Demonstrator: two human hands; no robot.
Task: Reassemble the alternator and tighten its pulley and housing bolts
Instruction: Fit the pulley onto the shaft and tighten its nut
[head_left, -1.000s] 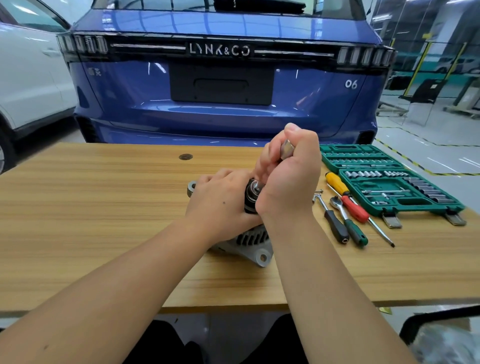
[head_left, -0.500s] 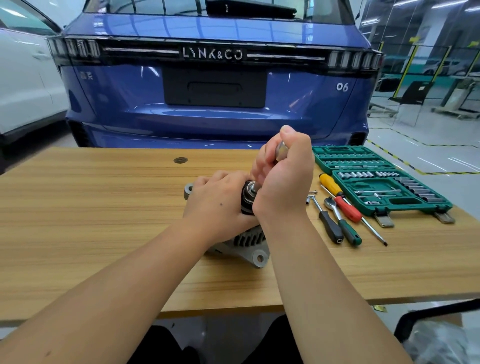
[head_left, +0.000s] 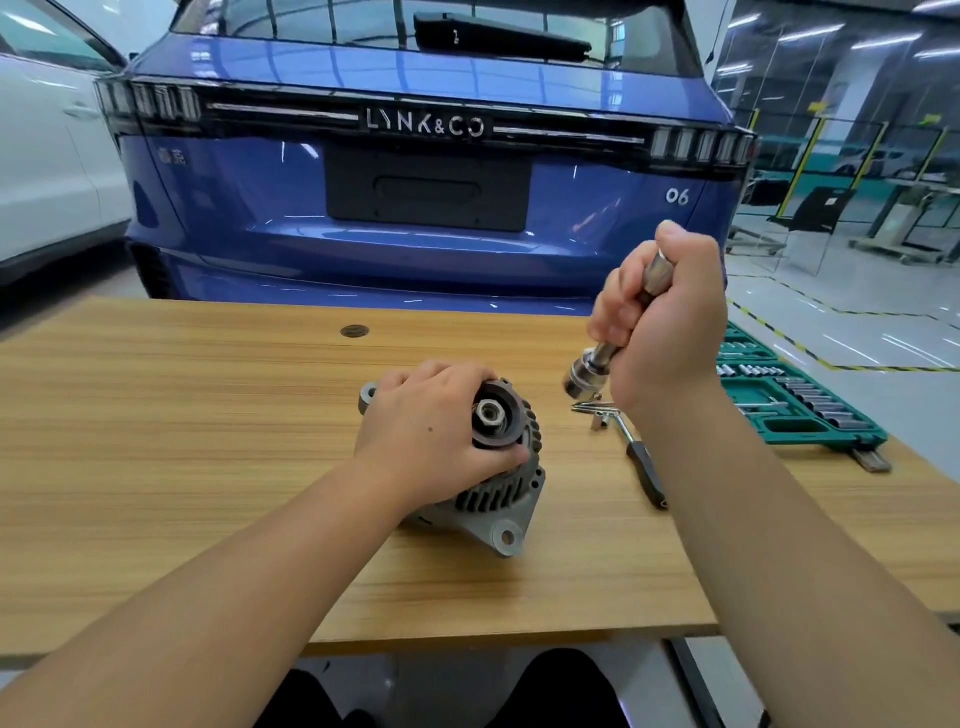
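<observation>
Head view is showing the left hand (head_left: 431, 441) gripping the alternator (head_left: 498, 467) by its pulley (head_left: 501, 415). The right hand (head_left: 670, 332) is clutching a socket driver (head_left: 597, 364) beside it, apart from it.

wood-grain workbench (head_left: 156, 467), blue Lynk & Co 06 rear (head_left: 426, 208) behind it, white car (head_left: 47, 171) left, grey glossy floor (head_left: 831, 322) with yellow-black tape, ceiling strip lights

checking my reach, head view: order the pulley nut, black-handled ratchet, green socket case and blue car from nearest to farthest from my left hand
1. pulley nut, beside the left hand gripping the pulley.
2. black-handled ratchet, on the table to its right.
3. green socket case, at the table's right edge.
4. blue car, beyond the table.
</observation>
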